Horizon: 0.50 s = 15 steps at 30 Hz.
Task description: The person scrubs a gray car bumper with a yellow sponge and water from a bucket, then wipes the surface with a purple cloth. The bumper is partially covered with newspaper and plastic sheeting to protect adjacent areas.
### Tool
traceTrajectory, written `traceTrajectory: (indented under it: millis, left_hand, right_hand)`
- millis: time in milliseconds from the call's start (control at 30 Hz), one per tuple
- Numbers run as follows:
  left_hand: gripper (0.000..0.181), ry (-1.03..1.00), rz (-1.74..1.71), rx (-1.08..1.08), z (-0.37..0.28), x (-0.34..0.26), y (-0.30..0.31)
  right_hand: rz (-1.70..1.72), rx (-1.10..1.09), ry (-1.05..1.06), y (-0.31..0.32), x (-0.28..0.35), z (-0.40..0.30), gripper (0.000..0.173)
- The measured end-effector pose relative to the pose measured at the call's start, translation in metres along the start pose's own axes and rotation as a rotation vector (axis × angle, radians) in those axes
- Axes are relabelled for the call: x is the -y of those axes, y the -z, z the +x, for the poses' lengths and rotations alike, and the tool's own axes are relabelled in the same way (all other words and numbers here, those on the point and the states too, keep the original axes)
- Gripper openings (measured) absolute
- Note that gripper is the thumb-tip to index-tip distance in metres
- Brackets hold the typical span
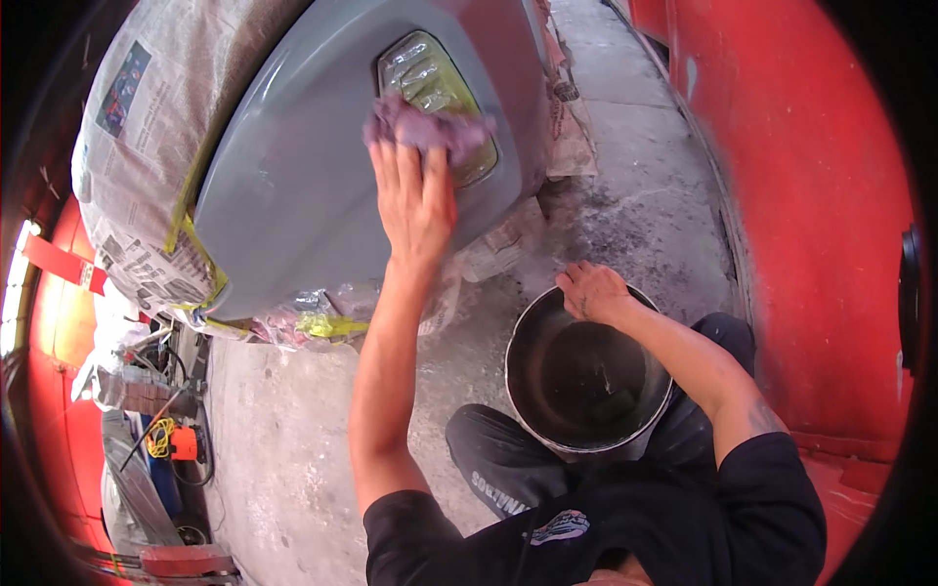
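Note:
My left hand (418,201) presses a crumpled purple cloth (432,132) against a grey car body panel, probably a bumper (315,168). The cloth covers the lower part of a recessed lamp or opening masked with clear film and yellow-green tape (429,73). My right hand (595,293) has its fingers curled at the far rim of a round dark bucket (516,388), which stands between my legs. The bucket holds dark liquid, with something greenish faintly visible in it. Blur partly hides the right fingertips.
Newspaper masking (154,117) wraps the car left of the panel, and plastic with yellow tape (330,324) hangs below it. A red wall or panel (799,220) rises close on the right. An orange tool or reel with yellow cord (183,443) lies far left on the concrete floor (293,454).

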<state>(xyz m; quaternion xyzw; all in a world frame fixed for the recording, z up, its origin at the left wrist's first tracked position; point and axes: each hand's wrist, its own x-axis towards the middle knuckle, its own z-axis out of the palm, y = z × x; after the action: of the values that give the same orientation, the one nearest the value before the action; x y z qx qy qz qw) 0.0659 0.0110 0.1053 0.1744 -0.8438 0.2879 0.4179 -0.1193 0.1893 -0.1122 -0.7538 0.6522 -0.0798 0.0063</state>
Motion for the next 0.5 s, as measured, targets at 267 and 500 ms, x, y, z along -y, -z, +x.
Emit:
traceTrajectory:
  millis: [267,500]
  left_hand:
    - [0.061,0.028,0.134,-0.041,0.062,-0.004,-0.025]
    - [0.051,-0.299,0.070,0.262,0.035,0.023,0.002]
  right_hand:
    - [0.006,0.043,-0.008,-0.009,0.001,0.009,0.034]
    - [-0.023,-0.062,-0.004,-0.005,-0.003,0.003,0.031]
